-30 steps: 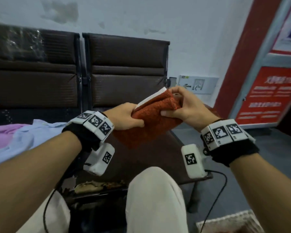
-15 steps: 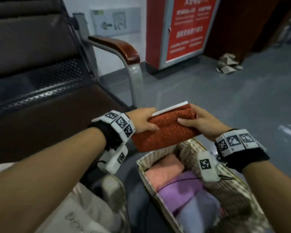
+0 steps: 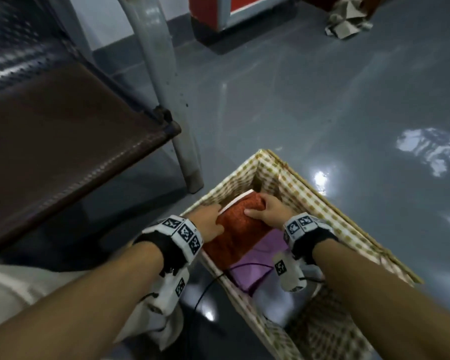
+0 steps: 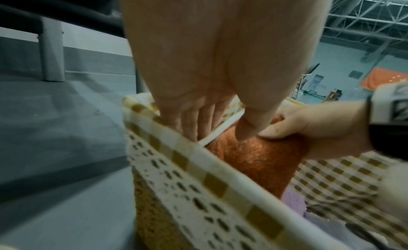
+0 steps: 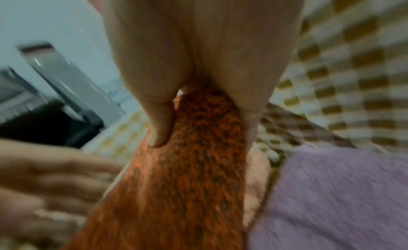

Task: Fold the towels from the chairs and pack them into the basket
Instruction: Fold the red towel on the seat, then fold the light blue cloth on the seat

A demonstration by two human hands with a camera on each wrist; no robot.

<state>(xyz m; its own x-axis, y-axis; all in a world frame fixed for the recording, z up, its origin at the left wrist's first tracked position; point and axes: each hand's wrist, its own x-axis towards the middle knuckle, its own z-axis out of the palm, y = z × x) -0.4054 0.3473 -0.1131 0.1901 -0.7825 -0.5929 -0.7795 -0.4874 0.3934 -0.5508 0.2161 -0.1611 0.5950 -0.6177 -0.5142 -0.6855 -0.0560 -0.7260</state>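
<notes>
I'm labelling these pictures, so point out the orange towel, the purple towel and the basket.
orange towel (image 3: 238, 229): head view, middle of its folded top face.
purple towel (image 3: 264, 258): head view, exposed flat part.
basket (image 3: 309, 197): head view, checked lining of the far wall.

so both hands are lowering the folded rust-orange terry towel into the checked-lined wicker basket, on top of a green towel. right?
Not quite: the towel beneath is purple, not green. The head view shows the left hand and right hand gripping the folded rust-orange terry towel inside the checked-lined wicker basket, with the folded purple towel under it. The right wrist view also shows it purple.
</notes>
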